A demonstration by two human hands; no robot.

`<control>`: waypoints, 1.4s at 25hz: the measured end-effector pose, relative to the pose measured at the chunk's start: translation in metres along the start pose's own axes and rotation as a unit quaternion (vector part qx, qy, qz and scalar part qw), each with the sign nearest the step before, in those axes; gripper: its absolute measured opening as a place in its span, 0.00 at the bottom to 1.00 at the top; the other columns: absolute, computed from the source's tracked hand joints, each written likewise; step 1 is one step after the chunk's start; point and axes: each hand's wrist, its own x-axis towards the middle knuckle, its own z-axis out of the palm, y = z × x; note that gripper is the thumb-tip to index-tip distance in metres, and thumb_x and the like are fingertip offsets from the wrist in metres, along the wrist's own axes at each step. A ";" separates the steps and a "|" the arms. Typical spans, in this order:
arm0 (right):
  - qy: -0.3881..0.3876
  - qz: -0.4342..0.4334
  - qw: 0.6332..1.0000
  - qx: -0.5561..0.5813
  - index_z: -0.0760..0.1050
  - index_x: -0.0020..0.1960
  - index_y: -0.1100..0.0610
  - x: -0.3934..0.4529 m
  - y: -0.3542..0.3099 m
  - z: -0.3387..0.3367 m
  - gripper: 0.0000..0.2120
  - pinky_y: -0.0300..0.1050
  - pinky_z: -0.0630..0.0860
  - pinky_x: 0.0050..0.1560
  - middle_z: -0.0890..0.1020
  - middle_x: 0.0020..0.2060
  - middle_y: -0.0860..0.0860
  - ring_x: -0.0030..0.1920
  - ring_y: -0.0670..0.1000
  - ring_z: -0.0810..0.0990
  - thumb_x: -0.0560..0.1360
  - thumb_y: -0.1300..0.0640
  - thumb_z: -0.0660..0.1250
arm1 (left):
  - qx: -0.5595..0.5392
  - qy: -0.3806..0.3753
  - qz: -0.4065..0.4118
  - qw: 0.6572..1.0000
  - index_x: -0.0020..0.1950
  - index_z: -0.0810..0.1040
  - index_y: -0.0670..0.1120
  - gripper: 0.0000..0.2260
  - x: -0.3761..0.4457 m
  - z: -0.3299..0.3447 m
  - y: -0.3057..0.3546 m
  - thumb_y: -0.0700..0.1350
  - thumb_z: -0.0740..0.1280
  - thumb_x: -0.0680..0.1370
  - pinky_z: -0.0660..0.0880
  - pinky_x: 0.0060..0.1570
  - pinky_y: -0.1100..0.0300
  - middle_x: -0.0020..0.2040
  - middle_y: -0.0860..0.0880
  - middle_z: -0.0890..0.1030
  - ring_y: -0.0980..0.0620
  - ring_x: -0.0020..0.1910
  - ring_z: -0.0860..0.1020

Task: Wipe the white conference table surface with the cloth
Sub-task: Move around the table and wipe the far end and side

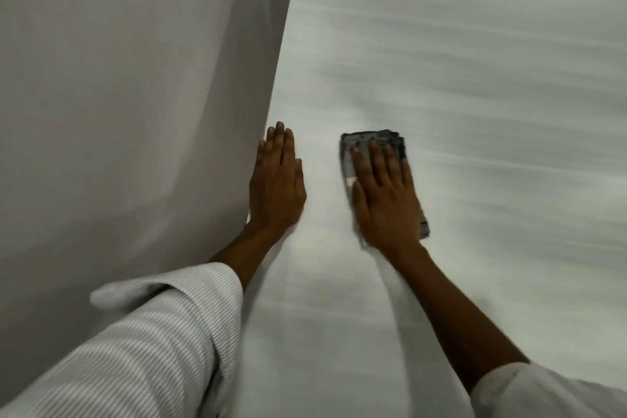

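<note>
Floor point(118, 95), grey and plain, fills the left of the view beyond the table's edge. Sleeve point(142, 349), pale with fine stripes, rolled at the forearm. Left hand point(276, 187), flat on the white table point(475, 78) right at its left edge, fingers straight and together, gripping nothing. Cloth point(373, 142), dark grey, folded, lying on the table just right of the left hand. Right hand point(385, 193), spread flat on the cloth, fingers straight, pressing it down rather than clutching it. Table surface blurred by streaks.
</note>
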 end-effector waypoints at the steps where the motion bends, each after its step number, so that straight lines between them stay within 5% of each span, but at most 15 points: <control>1: 0.009 0.038 0.999 -0.005 0.54 0.88 0.51 0.019 0.016 0.000 0.29 0.62 0.52 0.86 0.56 0.87 0.55 0.87 0.58 0.52 0.87 0.47 0.51 | 0.001 -0.002 0.003 1.000 0.82 0.63 0.34 0.25 0.020 0.007 0.007 0.43 0.54 0.87 0.58 0.83 0.43 0.83 0.36 0.63 0.38 0.84 0.61; 5: 0.055 0.118 0.991 -0.004 0.51 0.88 0.53 0.123 0.020 0.018 0.30 0.60 0.46 0.87 0.54 0.87 0.58 0.87 0.59 0.50 0.88 0.47 0.49 | 0.046 -0.020 -0.001 0.999 0.85 0.57 0.36 0.27 0.055 0.035 0.014 0.45 0.52 0.87 0.53 0.85 0.44 0.86 0.38 0.56 0.41 0.86 0.55; 12: -0.032 -0.123 0.992 0.001 0.53 0.88 0.51 0.095 0.032 0.003 0.29 0.60 0.50 0.87 0.54 0.87 0.53 0.88 0.55 0.48 0.89 0.47 0.50 | 0.076 -0.017 -0.037 0.996 0.85 0.56 0.35 0.27 0.055 0.029 0.021 0.47 0.51 0.88 0.55 0.84 0.43 0.86 0.37 0.56 0.41 0.86 0.54; 17: 0.034 0.046 0.998 -0.014 0.53 0.88 0.51 0.175 0.052 0.006 0.29 0.60 0.49 0.86 0.56 0.87 0.56 0.87 0.58 0.51 0.88 0.47 0.49 | 0.072 -0.015 -0.031 0.997 0.84 0.56 0.35 0.27 0.055 0.031 0.017 0.46 0.52 0.88 0.57 0.83 0.42 0.86 0.37 0.56 0.41 0.86 0.54; 20: 0.050 0.058 0.997 -0.006 0.53 0.88 0.54 0.264 0.019 0.028 0.30 0.61 0.49 0.86 0.56 0.86 0.58 0.87 0.60 0.52 0.88 0.47 0.48 | 0.058 -0.003 -0.032 0.998 0.84 0.57 0.35 0.27 0.057 0.033 0.017 0.45 0.54 0.88 0.58 0.83 0.42 0.86 0.38 0.57 0.41 0.86 0.55; 24: -0.004 -0.084 0.996 0.008 0.54 0.88 0.53 0.262 -0.038 0.028 0.30 0.62 0.49 0.86 0.57 0.86 0.57 0.87 0.60 0.53 0.87 0.48 0.50 | 0.057 0.013 -0.082 0.995 0.84 0.56 0.34 0.29 0.057 0.030 0.018 0.47 0.56 0.87 0.57 0.84 0.42 0.86 0.37 0.56 0.41 0.86 0.55; 27: -0.057 -0.197 0.979 0.006 0.52 0.88 0.51 0.206 -0.013 0.019 0.29 0.60 0.49 0.87 0.54 0.87 0.54 0.88 0.56 0.48 0.88 0.46 0.48 | 0.056 0.004 -0.096 0.994 0.84 0.56 0.34 0.29 0.058 0.027 0.019 0.48 0.54 0.87 0.58 0.83 0.41 0.85 0.36 0.56 0.40 0.86 0.55; 32: 0.012 -0.058 0.998 -0.001 0.54 0.88 0.50 0.284 0.007 0.024 0.29 0.61 0.50 0.86 0.57 0.87 0.55 0.87 0.58 0.52 0.87 0.47 0.50 | 0.055 -0.011 -0.093 0.994 0.84 0.57 0.34 0.28 0.058 0.033 0.015 0.49 0.51 0.88 0.57 0.84 0.42 0.86 0.36 0.56 0.39 0.86 0.54; 35: -0.011 -0.061 0.998 0.007 0.52 0.88 0.51 0.316 -0.028 0.031 0.30 0.61 0.46 0.87 0.55 0.87 0.56 0.87 0.59 0.51 0.87 0.46 0.48 | 0.064 -0.005 -0.082 0.995 0.84 0.58 0.34 0.28 0.056 0.036 0.014 0.49 0.51 0.88 0.57 0.84 0.42 0.85 0.36 0.57 0.39 0.86 0.55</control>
